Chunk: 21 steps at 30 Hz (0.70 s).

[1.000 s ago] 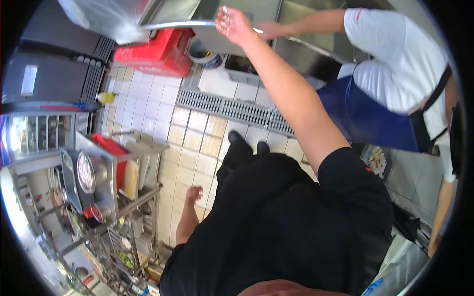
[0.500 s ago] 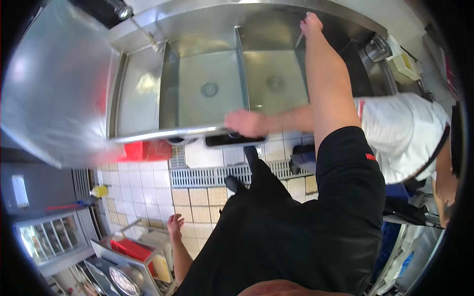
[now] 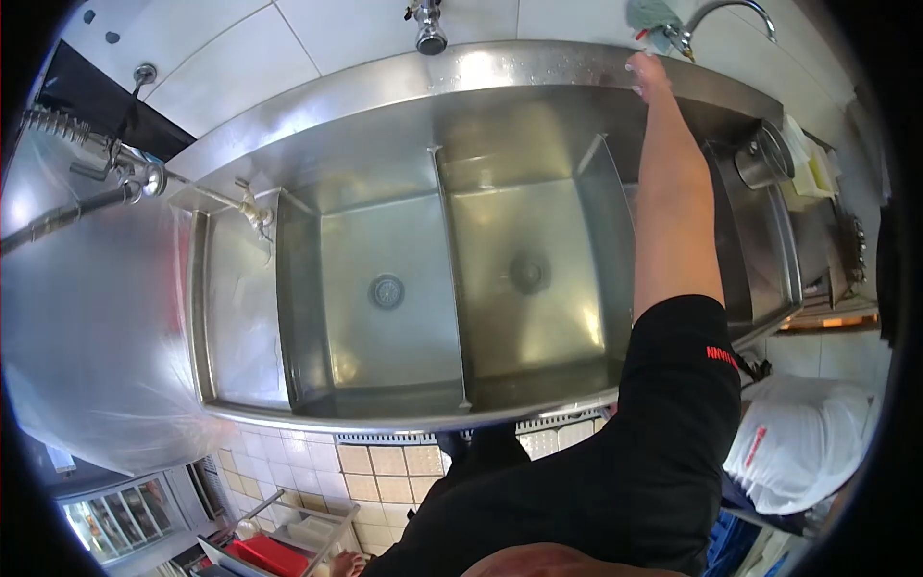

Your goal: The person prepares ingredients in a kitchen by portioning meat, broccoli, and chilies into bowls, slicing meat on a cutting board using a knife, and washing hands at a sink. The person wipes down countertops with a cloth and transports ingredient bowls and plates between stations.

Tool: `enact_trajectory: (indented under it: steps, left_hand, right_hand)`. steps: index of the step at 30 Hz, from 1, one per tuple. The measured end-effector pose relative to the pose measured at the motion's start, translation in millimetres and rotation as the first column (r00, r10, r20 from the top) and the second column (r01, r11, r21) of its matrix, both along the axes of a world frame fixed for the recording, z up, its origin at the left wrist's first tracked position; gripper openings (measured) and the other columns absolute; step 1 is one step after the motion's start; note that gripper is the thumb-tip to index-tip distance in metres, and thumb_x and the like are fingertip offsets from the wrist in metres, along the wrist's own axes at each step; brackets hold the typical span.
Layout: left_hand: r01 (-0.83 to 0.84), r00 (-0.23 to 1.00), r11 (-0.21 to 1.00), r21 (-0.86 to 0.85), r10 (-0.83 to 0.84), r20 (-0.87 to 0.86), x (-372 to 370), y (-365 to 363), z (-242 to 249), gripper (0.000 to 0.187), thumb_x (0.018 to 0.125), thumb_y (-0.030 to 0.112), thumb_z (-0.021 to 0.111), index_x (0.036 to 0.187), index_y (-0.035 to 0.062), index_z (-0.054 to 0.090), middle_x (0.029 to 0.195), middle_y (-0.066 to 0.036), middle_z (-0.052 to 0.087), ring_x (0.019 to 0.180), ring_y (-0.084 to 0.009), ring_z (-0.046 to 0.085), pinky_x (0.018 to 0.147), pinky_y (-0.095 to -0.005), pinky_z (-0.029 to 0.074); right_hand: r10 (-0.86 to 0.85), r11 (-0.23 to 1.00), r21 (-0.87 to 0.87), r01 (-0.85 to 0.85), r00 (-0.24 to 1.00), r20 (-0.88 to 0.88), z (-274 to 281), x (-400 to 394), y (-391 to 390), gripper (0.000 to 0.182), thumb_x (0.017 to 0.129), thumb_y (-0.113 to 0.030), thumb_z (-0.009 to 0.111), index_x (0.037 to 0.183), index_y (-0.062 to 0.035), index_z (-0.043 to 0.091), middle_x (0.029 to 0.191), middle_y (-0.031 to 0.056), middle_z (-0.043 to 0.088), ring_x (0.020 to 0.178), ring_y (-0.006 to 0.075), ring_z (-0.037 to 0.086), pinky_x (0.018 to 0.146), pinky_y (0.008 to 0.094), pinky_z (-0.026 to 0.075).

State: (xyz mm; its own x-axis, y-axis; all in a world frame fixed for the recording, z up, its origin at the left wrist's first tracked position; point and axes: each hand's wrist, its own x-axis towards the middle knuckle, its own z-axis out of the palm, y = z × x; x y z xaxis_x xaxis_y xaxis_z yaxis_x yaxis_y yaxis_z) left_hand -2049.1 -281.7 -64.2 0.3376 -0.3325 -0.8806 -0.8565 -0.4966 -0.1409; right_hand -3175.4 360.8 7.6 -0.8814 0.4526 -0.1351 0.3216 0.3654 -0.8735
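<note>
My right arm is stretched over the steel sink [image 3: 452, 413], and my right hand [image 3: 650, 77] is at its back ledge. The fingers look loosely bent and apart, with nothing visible in them. Just beyond the hand are a curved tap [image 3: 685, 40] and a pale green mesh or cloth [image 3: 654, 13] with a small red part. Low at the frame's bottom edge, my left hand [image 3: 348, 563] shows only in part, its fingers apart. It hangs near a cart [image 3: 327, 524]. Both sink basins show a round drain [image 3: 386, 291].
A spray hose tap [image 3: 135, 178] and a second faucet [image 3: 255, 207] stand at the left. A metal container [image 3: 765, 156] sits on the right end. Plastic sheeting [image 3: 87, 317] covers the far left. A person in a white shirt [image 3: 803, 442] is at the lower right.
The view has tilted up towards the wall and taps. My right hand is now at the back ledge. The person in white has drawn their arm back from the sink's front edge.
</note>
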Motion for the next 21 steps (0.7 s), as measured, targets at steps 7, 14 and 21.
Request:
enact_trajectory:
  steps: [7, 14, 21]
  left_hand:
    - [-0.038, 0.999, 0.988, -0.152, 0.033, -0.039, -71, -8, 38, 0.019, 0.092, 0.022, 0.053, 0.104, 0.0092, 0.058, 0.097, -0.009, 0.063, 0.069, -0.0238, 0.063, 0.053, -0.0341, 0.051]
    - [-0.033, 0.996, 0.982, -0.183, 0.017, -0.09, -125, 7, 46, 0.021, 0.092, 0.023, 0.054, 0.108, 0.0103, 0.057, 0.099, -0.009, 0.063, 0.071, -0.0245, 0.063, 0.055, -0.0351, 0.051]
    - [0.013, 0.991, 0.98, -0.201, -0.039, -0.128, -190, -1, 36, 0.023, 0.093, 0.023, 0.054, 0.112, 0.0104, 0.053, 0.101, -0.009, 0.063, 0.076, -0.0248, 0.064, 0.059, -0.0368, 0.051]
  right_hand:
    - [0.059, 0.997, -0.054, -0.062, 0.997, -0.059, 17, -49, 34, 0.018, 0.075, -0.024, 0.061, 0.091, -0.0198, 0.056, 0.078, -0.0001, 0.051, 0.072, 0.0123, 0.046, 0.06, 0.0298, 0.033]
    - [-0.653, 0.508, -0.793, 0.337, 0.751, -0.099, -23, 149, 144, 0.045, 0.097, -0.034, 0.039, 0.131, -0.0048, 0.043, 0.132, 0.0128, 0.044, 0.119, 0.0367, 0.047, 0.095, 0.0489, 0.043]
    - [-0.672, 0.425, -0.88, 0.213, 0.725, -0.149, -62, 185, 271, 0.02, 0.096, -0.016, 0.04, 0.099, 0.0, 0.052, 0.089, 0.012, 0.056, 0.078, 0.0251, 0.055, 0.071, 0.0358, 0.05]
